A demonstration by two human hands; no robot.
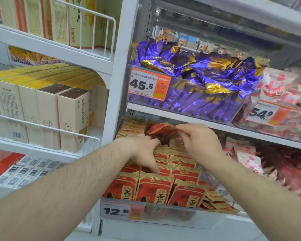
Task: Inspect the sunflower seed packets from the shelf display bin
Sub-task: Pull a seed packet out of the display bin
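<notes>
Red seed packet (pixel 161 132) pinched by right grip (pixel 197 141); left grip (pixel 142 150) loose on bin packets (pixel 155 186).

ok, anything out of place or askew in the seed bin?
Yes. At the bin's front right corner, a few packets lie flat and fanned out while the rest stand upright in rows. The packet gripped by the right hand looks crumpled.

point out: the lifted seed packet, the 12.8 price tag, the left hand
lifted seed packet (pixel 161 131): head view, on its crumpled red face.
12.8 price tag (pixel 119 211): head view, on the printed digits.
left hand (pixel 142 150): head view, on the back of the hand.
</notes>
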